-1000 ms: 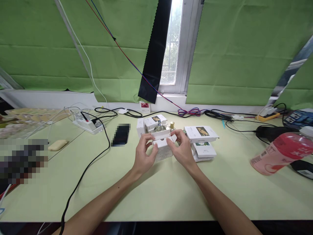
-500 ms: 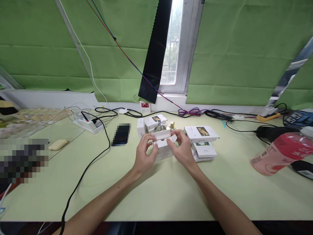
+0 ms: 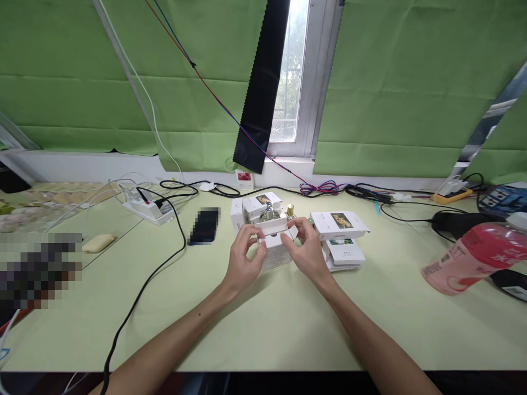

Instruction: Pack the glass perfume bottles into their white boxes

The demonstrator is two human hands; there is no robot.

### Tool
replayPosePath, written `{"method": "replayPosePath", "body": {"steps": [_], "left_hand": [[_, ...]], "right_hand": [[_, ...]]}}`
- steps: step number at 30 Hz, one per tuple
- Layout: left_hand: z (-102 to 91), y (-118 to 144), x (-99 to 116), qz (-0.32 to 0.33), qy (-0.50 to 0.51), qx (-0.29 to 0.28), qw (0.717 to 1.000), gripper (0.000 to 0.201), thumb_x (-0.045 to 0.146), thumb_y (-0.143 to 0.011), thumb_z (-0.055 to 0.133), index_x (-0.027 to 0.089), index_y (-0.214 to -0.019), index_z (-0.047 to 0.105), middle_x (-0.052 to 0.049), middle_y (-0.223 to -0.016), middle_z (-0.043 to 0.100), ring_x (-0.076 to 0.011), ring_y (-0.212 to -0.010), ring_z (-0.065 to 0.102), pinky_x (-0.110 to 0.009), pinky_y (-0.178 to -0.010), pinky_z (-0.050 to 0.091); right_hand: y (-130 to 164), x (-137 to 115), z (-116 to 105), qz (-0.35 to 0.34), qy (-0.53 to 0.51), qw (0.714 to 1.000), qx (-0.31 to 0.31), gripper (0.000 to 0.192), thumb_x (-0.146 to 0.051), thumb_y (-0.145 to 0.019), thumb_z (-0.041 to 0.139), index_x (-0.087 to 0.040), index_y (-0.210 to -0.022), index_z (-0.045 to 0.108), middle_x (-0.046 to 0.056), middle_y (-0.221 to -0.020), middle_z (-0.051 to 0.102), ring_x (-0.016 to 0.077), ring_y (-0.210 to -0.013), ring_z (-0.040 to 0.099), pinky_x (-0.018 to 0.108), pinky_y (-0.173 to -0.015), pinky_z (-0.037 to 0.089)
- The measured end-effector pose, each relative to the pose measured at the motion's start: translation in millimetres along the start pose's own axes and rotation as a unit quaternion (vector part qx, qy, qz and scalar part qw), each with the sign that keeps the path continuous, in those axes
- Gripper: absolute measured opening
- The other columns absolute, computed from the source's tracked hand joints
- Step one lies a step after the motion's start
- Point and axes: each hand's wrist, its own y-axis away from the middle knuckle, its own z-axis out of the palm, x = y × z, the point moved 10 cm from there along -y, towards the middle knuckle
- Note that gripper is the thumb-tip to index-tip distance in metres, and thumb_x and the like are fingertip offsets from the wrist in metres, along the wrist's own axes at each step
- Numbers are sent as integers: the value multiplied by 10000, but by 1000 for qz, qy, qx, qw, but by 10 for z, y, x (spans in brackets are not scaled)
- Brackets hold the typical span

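A small white cardboard box (image 3: 276, 256) stands on the table in front of me with its top flaps raised. My left hand (image 3: 246, 255) pinches the box at its left top edge between thumb and fingers. On the opposite side my right hand (image 3: 303, 246) grips the right flap, its thumb at the top edge. Behind the raised flap show a glass bottle's silvery neck (image 3: 269, 210) and a gold-coloured cap (image 3: 290, 210). Fingers and flaps hide the inside of the box.
White printed boxes lie behind (image 3: 262, 202) and stacked right (image 3: 338, 224). A dark phone-like item (image 3: 205, 226) is left, near a power strip (image 3: 149, 210) and black cable (image 3: 142, 296). A pink drink bottle (image 3: 473, 258) lies tilted at right. More cables (image 3: 366, 193) run along the wall.
Both hands and the box have kept practically the same position. At the far left edge, a dark shape has shifted slightly.
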Motion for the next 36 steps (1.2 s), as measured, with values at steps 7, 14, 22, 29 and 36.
{"method": "replayPosePath", "body": {"steps": [7,14,22,29,36], "left_hand": [[-1,-9,9,-2,-6,-2,1000,42,249,-947,544,225,-944,579,-48,-987,572,-168,-950,581,-283,-794,573],[-9,-6,-6,-2,-17,-7,1000,62,257,-948,541,224,-958,592,-63,-1028,584,-185,-986,585,-332,-832,584],[5,-19,52,22,-45,-16,999,74,243,-945,534,219,-927,602,-63,-1005,581,-178,-935,594,-318,-822,564],[24,10,68,37,-44,-18,998,89,235,-968,516,220,-991,601,-59,-988,584,-180,-936,599,-311,-798,555],[13,27,47,38,-30,-3,999,111,238,-975,534,227,-1066,598,-68,-1050,606,-182,-1005,608,-312,-835,564]], "right_hand": [[-3,12,5,5,-1,1000,-2,158,-309,-829,634,-242,-952,559,9,-931,681,184,-821,611,319,-774,481],[-8,18,1,7,2,1000,0,157,-313,-827,631,-243,-950,563,12,-936,688,186,-824,615,324,-784,483],[0,25,13,14,-1,1000,-1,152,-313,-828,625,-251,-944,549,5,-915,683,188,-810,610,323,-777,477],[8,-2,4,11,4,1000,1,154,-306,-828,623,-248,-952,552,9,-942,686,187,-812,600,323,-779,470],[9,-11,2,22,-2,1000,0,161,-307,-826,621,-242,-958,555,15,-960,687,190,-818,602,331,-793,477]]}}
